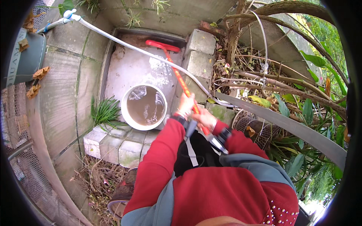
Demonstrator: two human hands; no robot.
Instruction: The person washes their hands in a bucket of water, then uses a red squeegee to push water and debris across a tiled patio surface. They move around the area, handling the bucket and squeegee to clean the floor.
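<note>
Both hands grip the orange-red patterned pole [181, 80] of a long-handled floor cleaning tool. My left hand [185, 104] is the farther one up the pole, and my right hand [207, 118] holds it closer to my body. At the far end, the tool's red head [163, 45] rests on the wet floor of a shallow walled basin [118, 62]. Whether the head carries bristles or a rubber blade cannot be told. Left of my hands stands a white bucket [123, 108] with murky brown water [145, 106] in it.
A white pipe [113, 38] crosses above the basin. Pale blocks [201, 63] edge its right side, and more blocks [130, 149] line the near side. A flat grey bar [271, 115] spans the plants at right. Grassy leaves [106, 111] grow beside the bucket.
</note>
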